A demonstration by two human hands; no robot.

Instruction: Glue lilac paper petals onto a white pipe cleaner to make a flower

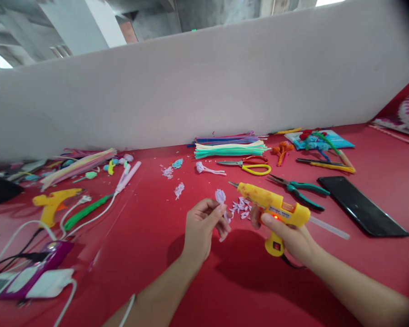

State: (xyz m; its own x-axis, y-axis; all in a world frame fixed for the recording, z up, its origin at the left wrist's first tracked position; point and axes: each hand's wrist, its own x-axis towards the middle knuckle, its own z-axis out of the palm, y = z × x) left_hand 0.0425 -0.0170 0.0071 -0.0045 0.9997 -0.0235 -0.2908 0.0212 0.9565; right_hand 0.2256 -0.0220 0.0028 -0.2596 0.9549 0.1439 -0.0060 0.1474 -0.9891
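Observation:
Pinched in my left hand (206, 222) is a small light-purple pipe-cleaner flower (220, 196), its fuzzy head pointing up above my fingertips. My right hand (289, 236) grips a yellow hot glue gun (272, 202) with a red light glowing on its side. The nozzle points left, close to the flower but apart from it. A clear glue stick (330, 228) sticks out of the back of the gun. On the red table behind my hands lies a pile of short light-purple pieces (241, 207), partly hidden by my left fingers and the gun.
Scissors (248, 165), pliers (301, 190) and a black phone (363, 206) lie at the right. Pipe-cleaner bundles (230, 149) rest by the white partition (204, 91). A second glue gun (54, 204), a power strip (37, 272) and cords occupy the left. A finished-looking purple piece (209, 169) lies centrally.

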